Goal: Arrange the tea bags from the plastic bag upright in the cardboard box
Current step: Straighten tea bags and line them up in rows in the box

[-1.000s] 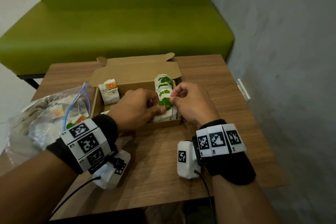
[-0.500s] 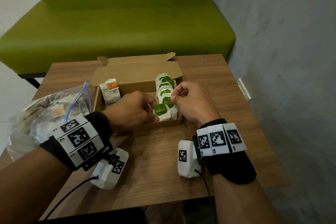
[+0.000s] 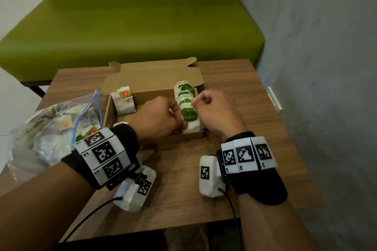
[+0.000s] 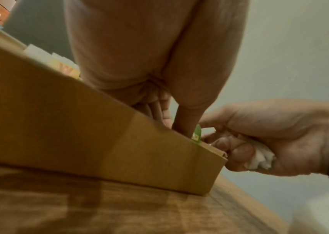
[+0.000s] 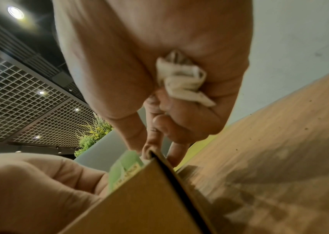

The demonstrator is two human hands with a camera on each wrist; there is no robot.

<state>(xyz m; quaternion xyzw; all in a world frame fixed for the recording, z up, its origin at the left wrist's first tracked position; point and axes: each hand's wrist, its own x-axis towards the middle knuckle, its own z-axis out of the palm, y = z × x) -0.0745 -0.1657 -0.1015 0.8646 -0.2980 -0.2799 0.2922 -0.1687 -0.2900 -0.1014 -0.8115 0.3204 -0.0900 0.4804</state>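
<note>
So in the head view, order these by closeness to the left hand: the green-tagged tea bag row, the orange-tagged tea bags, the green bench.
From the left hand:
1. Green-tagged tea bag row, touching its fingers, right end of the box.
2. Orange-tagged tea bags, box's left end.
3. Green bench, beyond the table.

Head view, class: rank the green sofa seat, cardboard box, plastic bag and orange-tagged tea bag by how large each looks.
1. green sofa seat
2. cardboard box; plastic bag: these look alike, and the bag runs off the picture's edge, so unranked
3. orange-tagged tea bag
</note>
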